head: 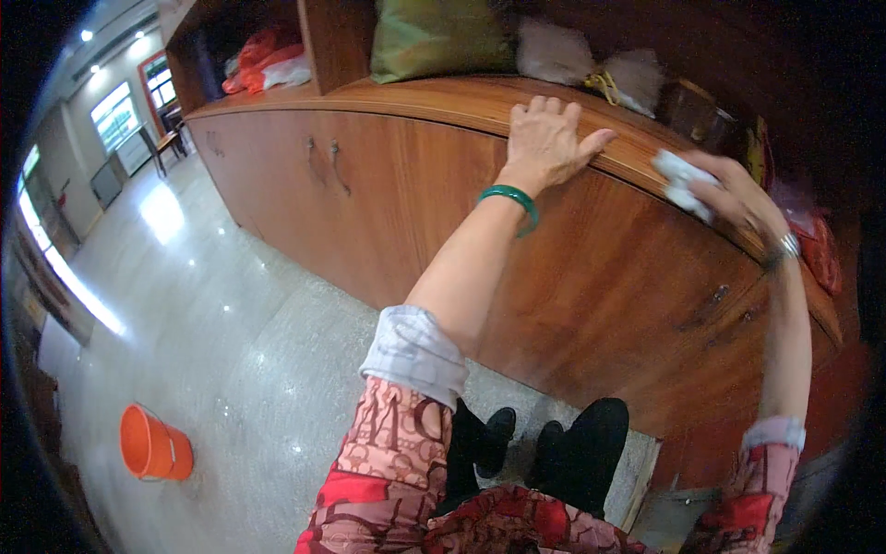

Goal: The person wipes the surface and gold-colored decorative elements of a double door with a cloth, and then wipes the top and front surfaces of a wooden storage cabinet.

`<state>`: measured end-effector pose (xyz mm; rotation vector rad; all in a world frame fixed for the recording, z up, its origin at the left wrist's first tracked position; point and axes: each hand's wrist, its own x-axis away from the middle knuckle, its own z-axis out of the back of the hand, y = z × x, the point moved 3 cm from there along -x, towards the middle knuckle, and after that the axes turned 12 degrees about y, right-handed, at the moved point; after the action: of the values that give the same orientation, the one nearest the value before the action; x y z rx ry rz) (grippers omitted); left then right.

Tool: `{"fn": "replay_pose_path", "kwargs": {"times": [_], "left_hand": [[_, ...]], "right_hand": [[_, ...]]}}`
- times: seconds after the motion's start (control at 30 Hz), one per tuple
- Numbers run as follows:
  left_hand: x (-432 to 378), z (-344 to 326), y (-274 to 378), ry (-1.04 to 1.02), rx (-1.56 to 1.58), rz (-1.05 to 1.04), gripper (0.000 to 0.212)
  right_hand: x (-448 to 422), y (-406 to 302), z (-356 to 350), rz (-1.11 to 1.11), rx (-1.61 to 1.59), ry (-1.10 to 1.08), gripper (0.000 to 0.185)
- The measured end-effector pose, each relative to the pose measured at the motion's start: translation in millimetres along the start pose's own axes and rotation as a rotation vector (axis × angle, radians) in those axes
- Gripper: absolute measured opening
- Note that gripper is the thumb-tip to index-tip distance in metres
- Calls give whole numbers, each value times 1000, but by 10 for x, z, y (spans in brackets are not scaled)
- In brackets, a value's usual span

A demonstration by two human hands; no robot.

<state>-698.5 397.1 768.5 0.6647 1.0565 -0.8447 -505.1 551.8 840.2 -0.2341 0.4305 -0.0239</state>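
Note:
My left hand (pixel 547 142) rests with its fingers spread on the front edge of a wooden cabinet's shelf top (pixel 471 104); a green bangle (pixel 512 197) circles the wrist. In my right hand (pixel 737 190) is a crumpled white cloth (pixel 682 181), held against the same edge farther right. That hand is slightly blurred. Below the edge stand the cabinet's brown wooden doors (pixel 429 215), with small handles (pixel 336 149). Behind my right hand lies a red plastic-wrapped item (pixel 820 253), partly in shadow.
On the shelf lie a green cushion-like bag (pixel 439 41), pale plastic bags (pixel 554 52), a dark box (pixel 689 107) and red and white plastic bags (pixel 266 62). An orange bucket (pixel 156 447) stands on the grey floor (pixel 256 388) at left. A wooden chair (pixel 168 142) is farther off.

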Motion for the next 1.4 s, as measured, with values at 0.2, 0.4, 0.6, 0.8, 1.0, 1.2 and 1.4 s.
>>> {"fn": "replay_pose_path", "kwargs": {"times": [0.2,0.4,0.6,0.8,1.0,1.2,1.4], "left_hand": [[-67,-13,137,-4,35,48,58],[5,-45,52,-84,13,91,60],[24,-21,5,-31,-103,66,61],[65,-50,3,45,-91,94,54],[175,-10,22,67,-51,101,42],[322,22,-58,288,-48,-39,39],[404,-22,-160,393,-27,-68,38]], "right_hand": [[932,1077,380,-169,177,406,46],[405,487,-327,-58,335,609,43],[-231,-32,-797,95,419,816,43],[-140,-87,-731,81,391,822,41],[-88,-96,-755,43,402,793,41],[-169,89,-872,-20,565,887,49],[-352,316,-1049,-43,651,748,40]]}}
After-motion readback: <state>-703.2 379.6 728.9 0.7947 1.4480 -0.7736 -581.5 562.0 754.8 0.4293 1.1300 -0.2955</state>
